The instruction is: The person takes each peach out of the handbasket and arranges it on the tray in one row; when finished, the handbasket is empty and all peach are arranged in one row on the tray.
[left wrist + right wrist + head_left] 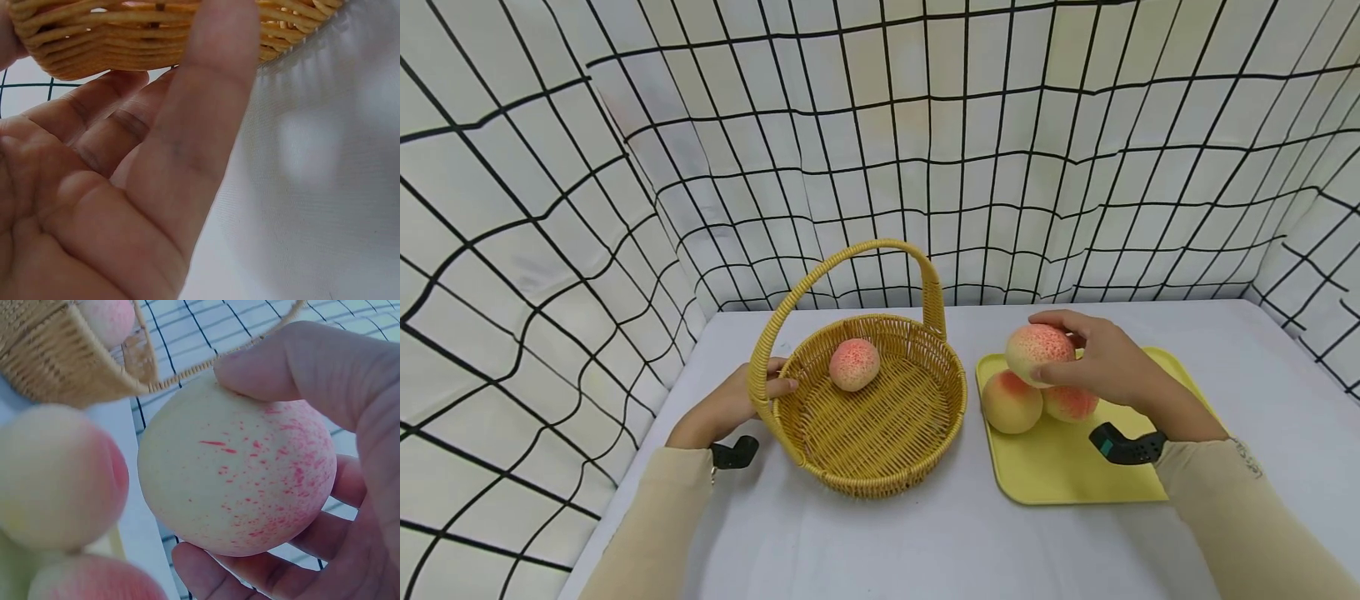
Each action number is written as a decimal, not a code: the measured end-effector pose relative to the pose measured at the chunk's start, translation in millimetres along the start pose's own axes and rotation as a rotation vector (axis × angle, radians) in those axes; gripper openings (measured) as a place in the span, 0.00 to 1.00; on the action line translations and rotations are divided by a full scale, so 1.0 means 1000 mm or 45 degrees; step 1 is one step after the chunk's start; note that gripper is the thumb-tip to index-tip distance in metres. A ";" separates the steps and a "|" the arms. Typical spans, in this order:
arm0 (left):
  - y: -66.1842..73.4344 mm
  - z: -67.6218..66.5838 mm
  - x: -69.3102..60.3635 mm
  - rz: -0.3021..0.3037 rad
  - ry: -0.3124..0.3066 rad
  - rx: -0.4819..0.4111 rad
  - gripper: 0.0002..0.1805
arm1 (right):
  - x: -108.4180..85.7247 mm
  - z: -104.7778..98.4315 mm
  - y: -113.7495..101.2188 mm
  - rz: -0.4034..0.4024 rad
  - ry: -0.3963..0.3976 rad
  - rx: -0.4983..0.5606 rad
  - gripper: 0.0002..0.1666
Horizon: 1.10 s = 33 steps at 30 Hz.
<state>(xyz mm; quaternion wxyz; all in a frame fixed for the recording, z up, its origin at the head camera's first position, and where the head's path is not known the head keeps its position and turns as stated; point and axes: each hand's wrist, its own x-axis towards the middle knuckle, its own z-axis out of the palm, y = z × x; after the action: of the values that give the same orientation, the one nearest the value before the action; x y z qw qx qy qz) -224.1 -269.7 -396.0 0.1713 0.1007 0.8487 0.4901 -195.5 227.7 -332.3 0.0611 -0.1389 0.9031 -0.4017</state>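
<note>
My right hand (1101,358) grips a speckled pink-and-cream peach (234,469), thumb on one side and fingers curled round the other. It is held over the yellow tray (1045,479), above a yellow peach with a red blush (1012,402) and a pinkish-red peach (1071,403). On the left, my left hand (733,406) holds the side of a woven basket (880,483) by its rim, near the foot of the arched handle (797,292). The left wrist view shows the thumb and fingers against the wicker wall (112,37). One pink peach (854,364) lies inside the basket.
Basket and tray stand side by side on a white-covered table (917,550), with a narrow gap between them. White cloth walls with a black grid (887,158) enclose the back and sides. The tall handle arches over the basket's left and back.
</note>
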 end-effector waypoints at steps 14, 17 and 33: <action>0.002 0.000 -0.001 0.011 -0.009 0.001 0.23 | -0.017 -0.027 0.040 0.128 0.099 -0.047 0.44; 0.002 0.000 -0.001 0.013 -0.014 0.005 0.23 | -0.020 -0.031 0.047 0.155 0.117 -0.064 0.45; 0.000 -0.001 0.000 0.019 -0.022 0.018 0.23 | -0.033 -0.038 0.080 0.238 0.148 -0.030 0.46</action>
<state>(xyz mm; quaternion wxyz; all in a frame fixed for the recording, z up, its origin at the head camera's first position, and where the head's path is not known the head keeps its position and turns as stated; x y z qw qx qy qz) -224.6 -270.8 -395.8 0.1743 0.1123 0.8499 0.4844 -188.8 315.7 -366.1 0.0443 -0.0314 0.9187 -0.3912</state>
